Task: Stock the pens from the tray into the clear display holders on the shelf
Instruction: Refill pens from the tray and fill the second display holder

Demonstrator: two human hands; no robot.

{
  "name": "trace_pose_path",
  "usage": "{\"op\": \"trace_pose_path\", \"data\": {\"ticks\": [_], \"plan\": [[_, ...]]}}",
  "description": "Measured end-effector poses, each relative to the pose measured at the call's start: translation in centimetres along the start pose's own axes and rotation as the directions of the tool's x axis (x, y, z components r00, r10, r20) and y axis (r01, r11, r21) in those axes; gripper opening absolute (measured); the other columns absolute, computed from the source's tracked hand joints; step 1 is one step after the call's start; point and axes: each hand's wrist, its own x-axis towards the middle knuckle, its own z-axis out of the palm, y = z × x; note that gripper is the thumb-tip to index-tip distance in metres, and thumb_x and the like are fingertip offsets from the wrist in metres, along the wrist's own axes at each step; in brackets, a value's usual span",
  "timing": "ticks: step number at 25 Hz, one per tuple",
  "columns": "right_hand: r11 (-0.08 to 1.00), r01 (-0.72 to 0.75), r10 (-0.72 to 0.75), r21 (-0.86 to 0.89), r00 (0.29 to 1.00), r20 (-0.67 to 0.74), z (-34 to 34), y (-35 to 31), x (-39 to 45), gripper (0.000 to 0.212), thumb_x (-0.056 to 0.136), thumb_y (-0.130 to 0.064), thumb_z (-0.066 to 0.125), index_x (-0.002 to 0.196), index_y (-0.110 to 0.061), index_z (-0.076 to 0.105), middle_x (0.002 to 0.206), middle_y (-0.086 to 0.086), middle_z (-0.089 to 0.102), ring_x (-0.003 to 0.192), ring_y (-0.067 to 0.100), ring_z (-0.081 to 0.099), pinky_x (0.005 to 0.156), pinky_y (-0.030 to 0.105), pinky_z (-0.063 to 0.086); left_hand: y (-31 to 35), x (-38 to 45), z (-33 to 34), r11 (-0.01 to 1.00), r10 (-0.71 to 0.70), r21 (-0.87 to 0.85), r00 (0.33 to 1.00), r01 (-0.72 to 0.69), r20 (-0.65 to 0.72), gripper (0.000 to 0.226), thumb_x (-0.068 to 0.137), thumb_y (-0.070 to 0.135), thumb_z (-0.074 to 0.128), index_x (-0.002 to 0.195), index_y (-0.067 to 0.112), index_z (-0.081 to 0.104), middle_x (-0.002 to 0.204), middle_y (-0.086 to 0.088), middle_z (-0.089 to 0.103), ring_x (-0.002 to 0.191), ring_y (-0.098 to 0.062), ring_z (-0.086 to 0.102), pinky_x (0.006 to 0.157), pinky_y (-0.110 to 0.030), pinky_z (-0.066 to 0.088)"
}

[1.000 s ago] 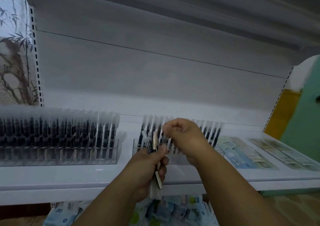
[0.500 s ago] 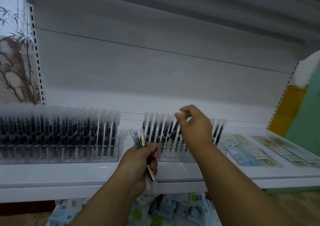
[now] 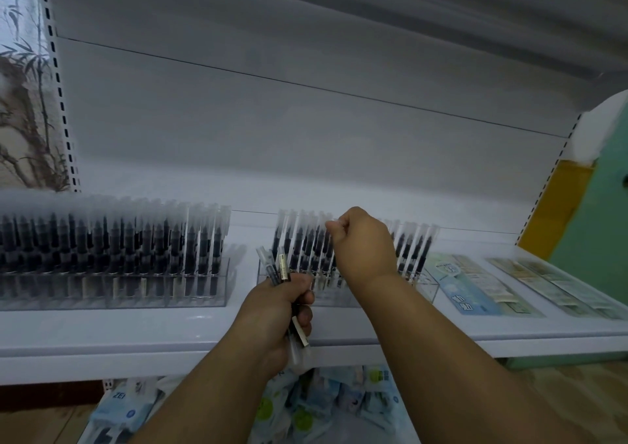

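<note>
A: In the head view, what is the right hand (image 3: 362, 244) doing?

B: It is hovering over the right-hand clear display holder (image 3: 424, 285) on the shelf (image 3: 170, 328), fingers pinched at the cap tops of the standing pens (image 3: 306, 243). That grip is narrow; whether it is pinching a pen, I cannot tell, since the fist is hiding the tips.

A: And the left hand (image 3: 278, 314)?

B: It is gripping a small bundle of pens (image 3: 277, 267) just in front of that holder, caps sticking up past the thumb. The tray is not showing anywhere.

A: So how should this step be going?

B: I am judging it as seating one pen in a slot. Lowering it upright, in line with its neighbours, should be keeping the row from tipping. The left-hand holder (image 3: 112, 287) is looking full, so the work belongs in the right one.

A: Any risk?

B: The wrist is crossing over the standing pens; brushing them could be knocking them askew. The bundle is looking loose at the bottom, too.
</note>
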Motion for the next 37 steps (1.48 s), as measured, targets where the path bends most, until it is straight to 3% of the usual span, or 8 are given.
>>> {"op": "trace_pose_path", "data": {"ticks": [5, 10, 12, 21, 25, 28, 32, 37], "plan": [[0.981, -0.138, 0.146, 0.133, 0.988, -0.055, -1.5, -1.1, -0.6, 0.040, 0.092, -0.054, 0.055, 0.080, -0.017, 0.050, 0.074, 0.000, 0.059, 0.070, 0.019, 0.058, 0.063, 0.032, 0.049, 0.6, -0.4, 0.1, 1.000, 0.007, 0.014, 0.999, -0.007, 0.044, 0.006, 0.095, 0.007, 0.057, 0.091, 0.006, 0.062, 0.061, -0.007, 0.056, 0.042, -0.016, 0.040, 0.043, -0.024, 0.035], [0.891, -0.250, 0.016, 0.379, 0.851, 0.525, -2.7, -2.4, -2.3, 0.033, 0.093, -0.035, 0.065, 0.087, -0.002, 0.067, 0.062, 0.007, 0.062, 0.047, 0.016, 0.055, 0.053, 0.026, 0.049, 1.3, -1.0, 0.8, 0.997, -0.022, 0.078, 0.983, 0.007, 0.184, 0.020, 0.098, 0.014, 0.053, 0.087, 0.001, 0.063, 0.065, -0.010, 0.058, 0.045, -0.017, 0.043, 0.045, -0.025, 0.035], [0.819, -0.332, 0.004, 0.469, 0.820, 0.572, -3.1, -2.1, -2.0, 0.018, 0.091, -0.024, 0.069, 0.083, -0.007, 0.067, 0.060, 0.008, 0.060, 0.046, 0.015, 0.052, 0.046, 0.022, 0.043, 1.5, -1.1, 0.9, 0.995, -0.025, 0.104, 0.972, 0.001, 0.234, 0.022, 0.098, 0.018, 0.054, 0.088, 0.001, 0.064, 0.067, -0.010, 0.057, 0.047, -0.017, 0.044, 0.047, -0.026, 0.036], [0.623, -0.349, 0.281, 0.700, 0.935, 0.216, -4.5, -1.0, -1.5, 0.018, 0.093, -0.022, 0.065, 0.085, -0.006, 0.068, 0.066, 0.005, 0.057, 0.036, 0.005, 0.035, 0.040, 0.019, 0.032, 1.6, -0.9, 0.9, 0.989, 0.027, 0.142, 0.990, -0.047, 0.139, 0.024, 0.100, 0.021, 0.052, 0.109, 0.004, 0.066, 0.085, -0.019, 0.075, 0.061, -0.025, 0.068, 0.053, -0.030, 0.055], [0.827, -0.167, 0.278, 0.537, 0.951, -0.132, -4.6, 0.3, -1.7, 0.013, 0.091, -0.028, 0.067, 0.096, -0.017, 0.064, 0.086, -0.007, 0.062, 0.060, 0.006, 0.055, 0.052, 0.018, 0.042, 1.0, -0.6, 1.2, 0.993, 0.080, 0.083, 0.994, -0.086, 0.081, 0.016, 0.098, 0.017, 0.055, 0.104, 0.004, 0.063, 0.058, -0.008, 0.062, 0.043, -0.016, 0.045, 0.042, -0.023, 0.038], [0.992, 0.068, -0.095, -0.104, 0.956, -0.279, -2.9, 1.6, -3.5, 0.024, 0.093, -0.022, 0.061, 0.116, -0.022, 0.061, 0.109, 0.000, 0.052, 0.070, 0.017, 0.057, 0.057, 0.026, 0.045, 1.3, 0.0, 1.7, 0.985, 0.135, 0.102, 0.990, -0.138, 0.031, 0.013, 0.098, 0.013, 0.056, 0.096, 0.002, 0.063, 0.054, -0.007, 0.053, 0.041, -0.014, 0.036, 0.039, -0.021, 0.031], [0.791, 0.494, -0.530, -0.361, 0.848, -0.002, -1.1, 3.3, -4.7, 0.020, 0.085, -0.017, 0.066, 0.104, -0.016, 0.070, 0.098, 0.003, 0.057, 0.064, 0.020, 0.056, 0.047, 0.026, 0.040, 1.6, 0.2, 2.0, 0.988, 0.136, 0.069, 0.989, -0.139, 0.049, 0.018, 0.098, 0.013, 0.054, 0.094, -0.002, 0.063, 0.053, -0.008, 0.049, 0.039, -0.014, 0.034, 0.038, -0.021, 0.028], [0.986, 0.157, -0.167, -0.063, 0.963, -0.210, -2.4, 3.3, -2.2, 0.015, 0.095, -0.030, 0.060, 0.092, -0.016, 0.065, 0.087, -0.004, 0.057, 0.072, 0.014, 0.052, 0.058, 0.025, 0.036, 1.3, 0.1, 1.8, 0.997, 0.082, -0.024, 0.992, -0.080, 0.096, 0.033, 0.102, 0.023, 0.047, 0.094, -0.002, 0.067, 0.053, -0.007, 0.053, 0.038, -0.013, 0.035, 0.039, -0.021, 0.029]]}}
